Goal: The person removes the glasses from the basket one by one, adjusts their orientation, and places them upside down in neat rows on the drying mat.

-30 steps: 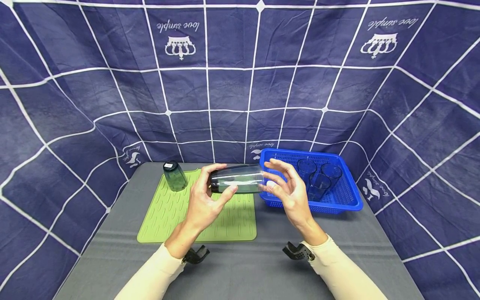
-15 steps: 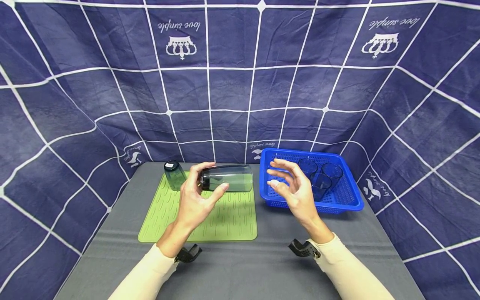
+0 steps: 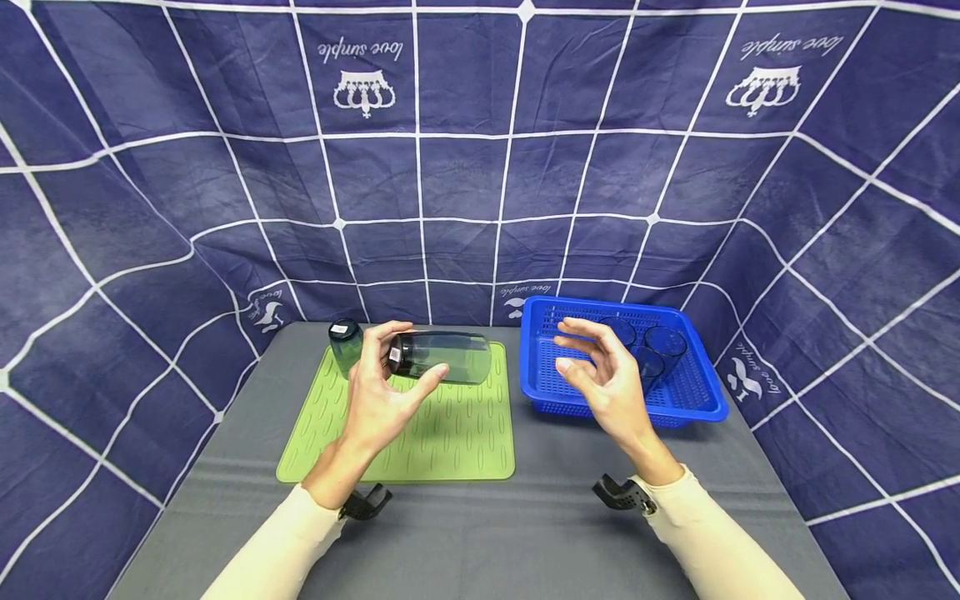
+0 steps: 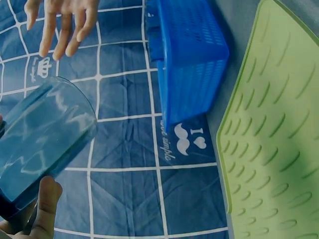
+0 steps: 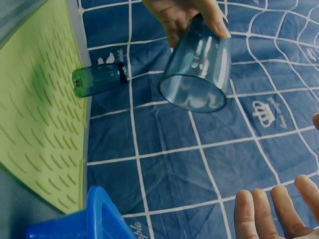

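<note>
My left hand grips a tinted drinking glass near its base, thumb on the near side and fingers behind. The glass lies on its side in the air over the green mat, its mouth toward the right. In the right wrist view the held glass shows its open rim. My right hand holds nothing; its fingers are loosely bent in front of the blue basket. A second glass stands upside down on the mat's back left corner, partly behind my left hand.
Several clear glasses stand upright in the basket's right half, partly hidden by my right hand. A grey table carries mat and basket. A blue checked cloth hangs behind and at both sides.
My right hand has let go of the glass's rim end and moved right. My left hand has carried the glass left, its base now turned slightly toward the head camera.
</note>
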Demonstrator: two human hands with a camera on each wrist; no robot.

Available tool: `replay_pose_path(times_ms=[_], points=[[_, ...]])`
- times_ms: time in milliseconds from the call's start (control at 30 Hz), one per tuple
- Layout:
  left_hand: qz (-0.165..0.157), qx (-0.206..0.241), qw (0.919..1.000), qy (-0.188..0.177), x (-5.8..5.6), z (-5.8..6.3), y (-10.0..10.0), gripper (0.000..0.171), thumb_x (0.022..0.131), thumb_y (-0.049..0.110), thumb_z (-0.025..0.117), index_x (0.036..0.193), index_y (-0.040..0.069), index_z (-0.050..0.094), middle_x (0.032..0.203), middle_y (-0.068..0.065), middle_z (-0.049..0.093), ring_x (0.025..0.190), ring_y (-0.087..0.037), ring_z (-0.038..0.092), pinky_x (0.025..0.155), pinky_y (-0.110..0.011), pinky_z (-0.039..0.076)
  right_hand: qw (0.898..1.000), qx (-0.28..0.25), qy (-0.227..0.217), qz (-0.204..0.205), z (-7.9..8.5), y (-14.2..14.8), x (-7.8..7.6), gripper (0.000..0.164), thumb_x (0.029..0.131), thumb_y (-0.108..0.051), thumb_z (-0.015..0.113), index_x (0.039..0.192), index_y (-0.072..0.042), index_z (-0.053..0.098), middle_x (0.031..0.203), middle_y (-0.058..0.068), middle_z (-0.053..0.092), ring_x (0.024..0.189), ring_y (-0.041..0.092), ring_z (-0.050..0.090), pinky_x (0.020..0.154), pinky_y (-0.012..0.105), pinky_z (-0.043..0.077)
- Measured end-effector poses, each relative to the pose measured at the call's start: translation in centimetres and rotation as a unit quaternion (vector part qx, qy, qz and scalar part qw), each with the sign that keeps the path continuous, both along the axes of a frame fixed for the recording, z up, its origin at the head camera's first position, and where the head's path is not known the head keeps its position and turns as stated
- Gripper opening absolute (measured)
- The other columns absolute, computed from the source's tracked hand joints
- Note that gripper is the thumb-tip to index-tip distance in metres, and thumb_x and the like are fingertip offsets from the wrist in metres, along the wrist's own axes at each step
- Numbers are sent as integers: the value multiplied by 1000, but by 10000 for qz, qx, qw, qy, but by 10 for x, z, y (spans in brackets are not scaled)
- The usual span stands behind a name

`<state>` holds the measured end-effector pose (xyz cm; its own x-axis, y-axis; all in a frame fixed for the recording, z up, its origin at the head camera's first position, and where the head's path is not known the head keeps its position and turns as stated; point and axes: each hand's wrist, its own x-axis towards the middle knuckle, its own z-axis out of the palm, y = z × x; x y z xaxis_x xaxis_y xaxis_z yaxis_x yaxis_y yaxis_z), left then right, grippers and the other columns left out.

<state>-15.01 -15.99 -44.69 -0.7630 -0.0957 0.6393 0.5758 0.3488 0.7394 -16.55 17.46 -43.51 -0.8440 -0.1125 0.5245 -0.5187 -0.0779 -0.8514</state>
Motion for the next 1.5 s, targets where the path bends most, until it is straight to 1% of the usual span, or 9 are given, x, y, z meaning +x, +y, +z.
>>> replay_pose_path(times_ms=[200, 300, 600, 833, 933, 1167, 1233, 1333, 1500], points=[[223, -198, 9995, -95, -3, -6, -6, 80, 86, 11, 105, 150, 2, 59, 133, -12, 84, 114, -3, 76, 90, -10, 60, 9998, 41, 105, -134, -4, 10, -2, 61, 99, 18, 74, 157, 12, 58, 150, -2, 73, 136, 15, 75, 107, 24, 66], [248, -226, 9993, -169, -4, -9, -9, 80, 86, 11, 105, 151, 2, 58, 133, -12, 83, 114, -4, 76, 91, -10, 60, 9996, 90, 194, -202, -5, 15, -3, 61, 98, 20, 74, 156, 14, 58, 150, -3, 73, 135, 12, 75, 107, 23, 65], [331, -414, 9986, -95, -9, -12, -16, 79, 85, 11, 105, 150, 3, 60, 134, -13, 84, 111, -18, 78, 91, -8, 58, 9971, 438, 274, -562, -10, 27, -3, 62, 96, 18, 79, 156, 9, 62, 151, -3, 72, 135, 11, 74, 109, 24, 64], [594, -784, 9951, 49, -15, -15, -21, 78, 85, 17, 106, 151, 8, 64, 131, -9, 85, 103, -9, 73, 82, -11, 52, 9918, 861, 203, -920, -14, 38, -5, 61, 97, 11, 83, 155, 2, 65, 152, -7, 71, 137, 8, 72, 112, 22, 61], [639, -883, 9940, 71, -18, -14, -23, 78, 86, 18, 106, 152, 10, 64, 130, -10, 85, 100, -8, 71, 80, -13, 51, 9900, 969, 215, -1002, -18, 43, -7, 61, 98, 9, 84, 156, 0, 65, 152, -8, 71, 137, 8, 72, 113, 21, 60], [719, -1022, 9921, -120, -23, -15, -27, 80, 87, 20, 105, 154, 10, 63, 133, -10, 84, 101, -9, 70, 79, -19, 53, 9849, 1199, 220, -1231, -24, 52, -11, 61, 98, 6, 86, 155, -2, 66, 152, -12, 69, 137, 4, 70, 114, 18, 59], [730, -1036, 9918, -136, -25, -15, -28, 80, 87, 20, 105, 155, 11, 63, 133, -10, 84, 100, -10, 69, 78, -18, 52, 9831, 1266, 220, -1303, -24, 54, -11, 61, 98, 5, 86, 155, -1, 66, 152, -10, 69, 137, 3, 70, 114, 18, 58], [770, -1086, 9911, -83, -28, -17, -30, 80, 87, 20, 105, 155, 12, 63, 129, -11, 84, 95, -13, 66, 74, -18, 46, 9779, 1451, 299, -1474, -24, 57, -12, 60, 98, 3, 88, 154, -1, 68, 151, -2, 70, 136, 3, 70, 115, 17, 57], [819, -1095, 9905, -110, -33, -18, -32, 82, 87, 21, 105, 154, 10, 61, 132, -16, 83, 97, -21, 65, 72, -22, 38, 9608, 1939, 490, -1922, -26, 66, -14, 60, 96, -3, 91, 153, -10, 72, 144, 7, 74, 132, 10, 71, 114, 16, 55]])
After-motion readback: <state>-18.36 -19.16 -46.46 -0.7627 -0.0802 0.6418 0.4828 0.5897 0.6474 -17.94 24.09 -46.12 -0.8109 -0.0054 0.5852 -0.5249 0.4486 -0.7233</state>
